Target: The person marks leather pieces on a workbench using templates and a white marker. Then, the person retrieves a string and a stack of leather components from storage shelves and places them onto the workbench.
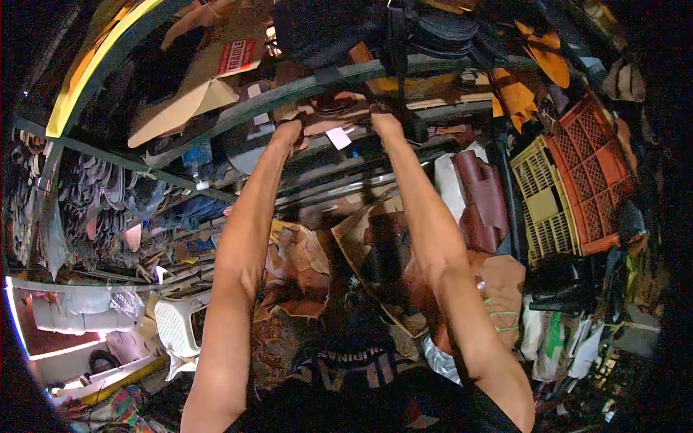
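Both my arms stretch forward to a dark metal shelf. My left hand [290, 134] is closed, its fingers curled at the left end of a brown leather bundle [325, 121]. At the bundle's right end, my right hand [388, 127] is closed in the same way. Fingertips of both hands are mostly hidden in shadow. A white paper tag [338, 138] shows on the front of the bundle between the hands. Below stand a large carton with brown leather pieces [297, 267] and another open carton [354, 234].
A shelf rail [289, 97] crosses above my hands, with a cardboard box [209, 86] over it. Rolled maroon material [482, 198] stands at right, near a yellow crate [545, 202] and an orange crate [592, 177]. Several dark pieces crowd the left racks; a white chair [175, 325] stands below.
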Motion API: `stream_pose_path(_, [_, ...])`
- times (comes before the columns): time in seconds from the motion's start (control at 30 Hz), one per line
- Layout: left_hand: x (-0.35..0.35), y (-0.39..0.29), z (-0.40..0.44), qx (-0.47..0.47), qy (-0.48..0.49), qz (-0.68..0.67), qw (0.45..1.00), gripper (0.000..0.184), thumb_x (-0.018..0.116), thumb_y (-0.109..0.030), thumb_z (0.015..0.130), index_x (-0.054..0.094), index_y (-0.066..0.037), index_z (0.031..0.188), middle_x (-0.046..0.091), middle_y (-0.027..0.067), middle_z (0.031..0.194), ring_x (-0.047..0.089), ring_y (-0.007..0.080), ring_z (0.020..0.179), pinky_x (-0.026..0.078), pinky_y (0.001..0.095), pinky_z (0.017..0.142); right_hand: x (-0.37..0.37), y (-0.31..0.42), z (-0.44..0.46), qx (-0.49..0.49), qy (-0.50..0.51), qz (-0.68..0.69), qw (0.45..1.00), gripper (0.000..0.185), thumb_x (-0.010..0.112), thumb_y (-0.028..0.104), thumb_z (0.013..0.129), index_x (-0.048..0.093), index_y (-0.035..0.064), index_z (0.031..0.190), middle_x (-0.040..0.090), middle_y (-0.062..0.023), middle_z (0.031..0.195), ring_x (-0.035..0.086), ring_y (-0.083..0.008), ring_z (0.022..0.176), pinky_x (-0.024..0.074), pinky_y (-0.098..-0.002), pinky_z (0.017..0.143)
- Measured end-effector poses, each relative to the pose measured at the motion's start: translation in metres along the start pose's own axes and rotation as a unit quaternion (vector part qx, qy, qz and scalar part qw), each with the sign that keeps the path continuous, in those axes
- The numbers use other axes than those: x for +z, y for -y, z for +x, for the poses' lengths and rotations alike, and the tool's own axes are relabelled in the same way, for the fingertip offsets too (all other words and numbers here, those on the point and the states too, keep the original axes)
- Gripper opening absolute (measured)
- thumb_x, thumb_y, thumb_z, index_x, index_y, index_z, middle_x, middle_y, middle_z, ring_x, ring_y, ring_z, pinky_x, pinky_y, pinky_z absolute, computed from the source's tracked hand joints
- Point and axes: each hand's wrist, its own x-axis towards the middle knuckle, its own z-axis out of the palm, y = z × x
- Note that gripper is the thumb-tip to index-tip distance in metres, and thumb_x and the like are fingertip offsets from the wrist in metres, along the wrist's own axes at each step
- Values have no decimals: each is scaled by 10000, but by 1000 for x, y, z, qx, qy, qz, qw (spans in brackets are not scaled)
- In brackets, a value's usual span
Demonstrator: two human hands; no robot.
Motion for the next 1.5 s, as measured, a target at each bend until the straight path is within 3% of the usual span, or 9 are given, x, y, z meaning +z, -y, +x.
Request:
stream_pose_path(0.17, [1,-3,2,-8,8,32,999,243,434,-211,980,614,-186,1142,592,58,713,520,156,461,332,275,314,23,-29,47,51,89,250,963,453,511,479,943,609,99,1170,676,-86,1028,663,-208,926,518,-362,731])
stream_pose_path(0.3, [1,-8,5,-11,18,63,998,245,433,-216,982,615,-196,1145,597,50,730,520,154,465,349,272,323,-8,8,-25,76,103,141,982,403,511,412,962,608,67,1148,683,-81,934,680,-196,742,559,-319,571])
stream_pose_path(0.37, [2,-13,3,-12,21,77,997,247,432,-218,982,615,-200,1147,600,46,738,521,154,467,358,270,327,1,10,-33,35,107,294,949,409,516,393,965,601,29,1131,679,-81,918,668,-191,637,583,-322,541])
stream_pose_path(0.63, [3,-7,-13,49,6,38,998,111,555,-89,888,641,-95,958,541,45,607,435,123,399,353,275,318,1,35,-67,49,82,309,946,372,534,325,953,604,-6,1107,670,-93,890,648,-154,660,580,-272,555])
stream_pose_path(0.83, [-5,1,-2,-77,-3,20,997,117,578,-149,895,616,-38,901,562,44,641,520,118,463,467,267,384,39,20,-46,71,13,363,929,323,559,297,937,636,-4,1027,654,-47,830,578,-121,598,467,-257,462])
stream_pose_path(0.93, [-7,8,-1,-98,7,23,995,154,597,-191,896,608,-38,887,582,52,684,567,135,509,520,280,436,32,7,-38,69,0,446,892,200,580,326,935,656,153,1002,645,7,815,573,-126,624,395,-311,529])
stream_pose_path(1.0, [-4,18,8,-106,-21,-9,994,212,558,-189,915,623,-185,1117,610,23,718,525,126,466,398,267,345,25,-3,-29,116,38,495,860,182,578,354,942,655,205,1012,620,25,787,573,-140,636,405,-342,562])
stream_pose_path(1.1, [-5,-1,-3,-156,-16,92,983,182,561,-245,919,641,-142,1045,608,27,677,521,126,443,373,273,322,21,-6,-20,120,57,484,865,179,549,353,964,652,221,1027,606,13,779,578,-171,628,445,-372,589])
stream_pose_path(1.5, [-14,18,5,-143,-3,-25,989,253,551,-245,933,633,-25,1027,657,79,782,666,167,629,598,268,538,36,19,-30,36,104,605,789,119,558,128,946,639,41,943,662,-73,881,632,-168,691,568,-261,574])
